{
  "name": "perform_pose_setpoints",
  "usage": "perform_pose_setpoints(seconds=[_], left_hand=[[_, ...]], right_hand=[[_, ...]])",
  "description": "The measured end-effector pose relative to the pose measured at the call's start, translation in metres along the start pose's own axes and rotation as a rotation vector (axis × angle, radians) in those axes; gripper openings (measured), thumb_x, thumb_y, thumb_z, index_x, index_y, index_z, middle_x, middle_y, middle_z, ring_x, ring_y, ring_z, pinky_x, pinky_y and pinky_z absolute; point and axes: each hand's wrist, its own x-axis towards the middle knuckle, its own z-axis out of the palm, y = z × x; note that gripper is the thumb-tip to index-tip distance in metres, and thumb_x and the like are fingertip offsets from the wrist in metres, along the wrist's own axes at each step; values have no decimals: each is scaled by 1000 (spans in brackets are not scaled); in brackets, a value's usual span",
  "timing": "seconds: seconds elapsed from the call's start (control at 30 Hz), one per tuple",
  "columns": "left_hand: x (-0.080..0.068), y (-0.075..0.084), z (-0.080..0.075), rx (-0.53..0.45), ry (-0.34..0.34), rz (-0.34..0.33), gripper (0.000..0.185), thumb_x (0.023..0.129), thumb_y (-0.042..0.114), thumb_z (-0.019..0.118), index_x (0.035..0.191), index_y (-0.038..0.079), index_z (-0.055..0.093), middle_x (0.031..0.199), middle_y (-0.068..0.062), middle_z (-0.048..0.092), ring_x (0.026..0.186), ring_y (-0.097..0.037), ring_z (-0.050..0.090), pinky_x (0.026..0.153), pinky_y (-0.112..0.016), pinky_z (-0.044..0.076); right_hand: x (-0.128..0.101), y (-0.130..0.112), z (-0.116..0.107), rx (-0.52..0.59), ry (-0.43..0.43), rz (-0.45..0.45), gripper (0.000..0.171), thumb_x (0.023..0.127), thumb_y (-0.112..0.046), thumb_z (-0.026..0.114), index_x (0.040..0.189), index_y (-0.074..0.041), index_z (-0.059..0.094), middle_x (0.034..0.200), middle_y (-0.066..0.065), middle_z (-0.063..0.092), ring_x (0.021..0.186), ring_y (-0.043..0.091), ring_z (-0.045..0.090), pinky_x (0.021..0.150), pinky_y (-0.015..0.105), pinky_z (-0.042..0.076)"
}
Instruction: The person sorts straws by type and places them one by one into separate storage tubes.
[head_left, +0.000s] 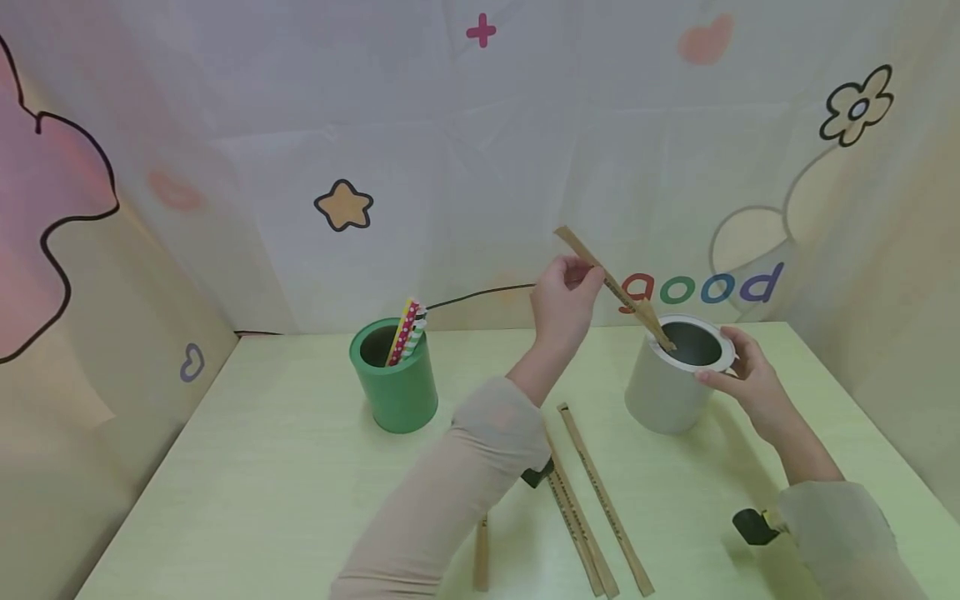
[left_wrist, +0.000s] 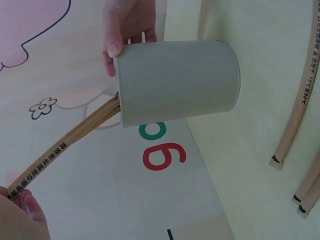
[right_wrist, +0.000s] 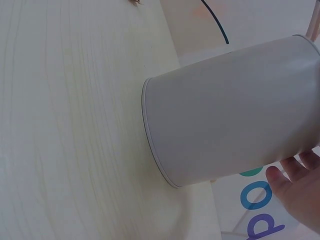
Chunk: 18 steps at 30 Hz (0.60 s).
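My left hand (head_left: 566, 300) pinches a paper-wrapped straw (head_left: 618, 292) near its upper part. That straw slants down to the right, its lower end inside the mouth of a grey canister (head_left: 667, 396). Another wrapped straw end shows beside it at the rim, and in the left wrist view the two overlap there. With thumb and fingers, my right hand (head_left: 753, 383) grips the canister's right rim. The canister stands upright on the table, and its wall fills much of the right wrist view (right_wrist: 230, 110). Printed lettering runs along the held straw's wrapper in the left wrist view.
Left of centre stands a green canister (head_left: 401, 400) holding several patterned straws (head_left: 405, 333). Several wrapped straws (head_left: 607, 500) lie on the pale table (head_left: 262, 467) in front, one (head_left: 482, 558) partly behind the left sleeve. A printed cloth (head_left: 450, 167) hangs behind the table.
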Motion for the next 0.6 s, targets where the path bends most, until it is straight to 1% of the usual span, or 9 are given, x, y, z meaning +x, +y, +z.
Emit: perform_pose_setpoints(seconds=[0.1,0.2,0.33,0.4,0.5,0.6], left_hand=[[-4,-5,9,20,-11,15,12,82,15,59,90,5,60,87,-5,65,77,-7,59,66,-13,45],[-7,-8,16,31,-15,29,11,82,13,59,89,5,61,86,-6,65,77,-9,61,67,-13,46],[-12,-13,24,87,-34,22,11,82,14,58,88,6,62,85,-4,67,78,-9,62,66,-13,46],[-16,-17,28,121,-55,6,11,83,16,58,89,8,63,85,-3,67,78,-7,62,65,-12,46],[-21,-24,34,162,-90,-18,12,84,19,57,90,10,64,86,-1,67,78,-6,61,65,-12,46],[-27,-32,38,211,-133,-50,13,85,22,57,91,13,64,86,3,67,77,-4,60,65,-13,45]], right_hand=[[0,0,1,17,4,-9,71,87,-18,55,140,-12,8,140,15,11,128,29,21,84,4,37],[-1,-1,1,20,7,-12,71,87,-18,55,140,-12,9,138,13,13,126,25,23,82,3,37],[-1,-3,0,5,5,-4,71,87,-18,54,140,-11,7,140,14,11,128,28,21,86,6,38],[-1,-3,-1,1,4,-1,72,88,-19,54,141,-11,6,140,15,10,129,31,20,88,7,37],[-1,-2,0,13,7,-6,71,87,-18,55,140,-11,8,140,14,11,128,28,21,86,6,38],[0,0,1,36,10,-20,69,86,-17,56,139,-12,11,138,12,14,124,19,27,81,3,38]])
